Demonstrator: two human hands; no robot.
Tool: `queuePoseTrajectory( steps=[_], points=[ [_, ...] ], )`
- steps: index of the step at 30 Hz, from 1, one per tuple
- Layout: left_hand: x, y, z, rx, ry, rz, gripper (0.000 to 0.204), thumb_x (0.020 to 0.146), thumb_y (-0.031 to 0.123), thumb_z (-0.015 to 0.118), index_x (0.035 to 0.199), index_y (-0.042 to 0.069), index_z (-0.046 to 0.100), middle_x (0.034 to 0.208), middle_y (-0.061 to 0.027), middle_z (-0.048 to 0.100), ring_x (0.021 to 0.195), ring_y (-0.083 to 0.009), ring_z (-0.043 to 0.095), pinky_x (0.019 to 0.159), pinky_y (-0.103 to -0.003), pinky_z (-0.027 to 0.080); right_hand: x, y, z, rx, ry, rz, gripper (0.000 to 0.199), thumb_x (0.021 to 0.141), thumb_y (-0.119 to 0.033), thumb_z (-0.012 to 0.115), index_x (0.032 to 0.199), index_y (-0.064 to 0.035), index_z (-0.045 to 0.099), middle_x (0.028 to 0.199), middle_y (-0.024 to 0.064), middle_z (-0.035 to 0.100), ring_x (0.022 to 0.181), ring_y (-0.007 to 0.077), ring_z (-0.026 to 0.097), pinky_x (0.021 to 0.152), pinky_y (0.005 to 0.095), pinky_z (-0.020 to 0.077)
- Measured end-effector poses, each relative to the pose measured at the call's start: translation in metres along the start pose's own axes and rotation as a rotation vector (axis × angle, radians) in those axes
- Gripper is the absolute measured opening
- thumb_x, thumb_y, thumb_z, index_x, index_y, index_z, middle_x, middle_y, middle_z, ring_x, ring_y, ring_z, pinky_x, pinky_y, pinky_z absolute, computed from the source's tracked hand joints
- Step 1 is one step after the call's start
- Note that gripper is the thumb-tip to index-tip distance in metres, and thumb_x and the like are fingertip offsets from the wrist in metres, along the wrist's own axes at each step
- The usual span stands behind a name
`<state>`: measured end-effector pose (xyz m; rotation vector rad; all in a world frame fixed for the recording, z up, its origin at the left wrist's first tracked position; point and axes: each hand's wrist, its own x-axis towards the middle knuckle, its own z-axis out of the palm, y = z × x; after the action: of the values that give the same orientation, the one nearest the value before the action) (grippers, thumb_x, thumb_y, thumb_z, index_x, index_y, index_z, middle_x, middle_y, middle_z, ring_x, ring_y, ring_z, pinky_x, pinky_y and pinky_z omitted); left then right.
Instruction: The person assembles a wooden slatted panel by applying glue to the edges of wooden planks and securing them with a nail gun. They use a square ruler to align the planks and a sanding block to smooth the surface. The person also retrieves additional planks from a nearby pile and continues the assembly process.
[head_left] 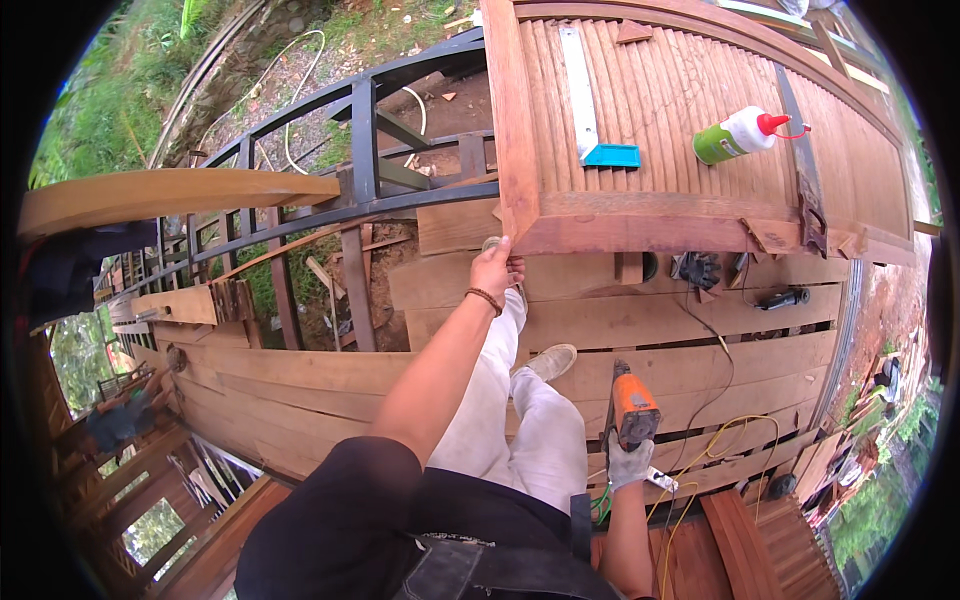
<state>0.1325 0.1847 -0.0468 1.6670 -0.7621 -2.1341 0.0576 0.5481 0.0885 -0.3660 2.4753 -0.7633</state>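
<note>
My bare left hand (pixel 494 270), with a beaded bracelet at the wrist, grips the near left corner of a reddish wooden framed panel (pixel 640 232). Its fingers close over the edge of the frame. Low on my right side, my gloved right hand (pixel 630 463) is wrapped round the handle of an orange and black nail gun (pixel 636 398), held apart from the panel. On the slatted panel lie a try square (pixel 610 155) with a teal stock, a white-and-green glue bottle (pixel 735 136) with a red cap, and a handsaw (pixel 800 150).
A dark metal frame (pixel 365 140) with openings down to the ground runs at the left, a wooden beam (pixel 180 200) across it. On the plank floor (pixel 690 340) lie a dark glove (pixel 697 268), a black power tool (pixel 783 298) and a yellow cord (pixel 745 418).
</note>
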Motion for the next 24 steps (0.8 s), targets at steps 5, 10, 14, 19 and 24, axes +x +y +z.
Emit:
queuePoseTrajectory(
  steps=[5, 10, 14, 19, 24],
  points=[
    [-0.002, 0.005, 0.005, 0.069, 0.007, 0.004, 0.038, 0.097, 0.040, 0.053, 0.100, 0.002, 0.060, 0.080, -0.0055, 0.059, 0.072, -0.0166, 0.058, 0.061, -0.031, 0.052, 0.004, 0.010, 0.010, 0.037, -0.033, 0.060, 0.025, 0.072, -0.016, 0.077, 0.087, 0.0017, 0.066, 0.076, 0.0169, 0.068, 0.070, 0.0322, 0.067, 0.064, 0.0399, 0.0509],
    [0.003, 0.002, -0.004, 0.145, -0.036, 0.020, 0.037, 0.098, 0.040, 0.050, 0.098, 0.004, 0.060, 0.083, -0.0060, 0.059, 0.074, -0.0171, 0.058, 0.063, -0.033, 0.053, 0.011, 0.002, 0.010, 0.053, -0.058, -0.108, 0.021, 0.074, -0.014, 0.075, 0.085, 0.0010, 0.065, 0.073, 0.0141, 0.067, 0.067, 0.0289, 0.068, 0.062, 0.0396, 0.0509],
    [0.004, 0.005, -0.008, 0.148, -0.071, -0.105, 0.042, 0.096, 0.047, 0.049, 0.099, 0.005, 0.059, 0.085, -0.0072, 0.059, 0.075, -0.0177, 0.058, 0.065, -0.035, 0.052, 0.025, -0.011, 0.012, 0.168, -0.120, -0.097, 0.017, 0.075, -0.012, 0.073, 0.082, -0.0003, 0.065, 0.071, 0.0124, 0.067, 0.065, 0.0257, 0.068, 0.060, 0.0381, 0.0509],
    [0.005, 0.021, -0.009, 0.453, 0.015, -0.012, 0.043, 0.094, 0.046, 0.052, 0.104, 0.004, 0.056, 0.092, -0.0082, 0.063, 0.079, -0.0170, 0.061, 0.066, -0.034, 0.051, 0.036, -0.044, -0.001, 0.185, -0.063, -0.185, 0.017, 0.075, -0.012, 0.073, 0.085, -0.0004, 0.066, 0.072, 0.0119, 0.067, 0.065, 0.0236, 0.067, 0.059, 0.0364, 0.0507],
    [0.021, 0.047, -0.021, 0.425, 0.069, 0.091, 0.033, 0.094, 0.036, 0.055, 0.101, 0.004, 0.058, 0.091, -0.0058, 0.065, 0.077, -0.0147, 0.061, 0.065, -0.030, 0.050, 0.040, -0.058, -0.020, 0.177, -0.044, -0.174, 0.020, 0.074, -0.011, 0.075, 0.086, 0.0015, 0.065, 0.072, 0.0116, 0.067, 0.063, 0.0215, 0.066, 0.058, 0.0353, 0.0504]
  ],
)
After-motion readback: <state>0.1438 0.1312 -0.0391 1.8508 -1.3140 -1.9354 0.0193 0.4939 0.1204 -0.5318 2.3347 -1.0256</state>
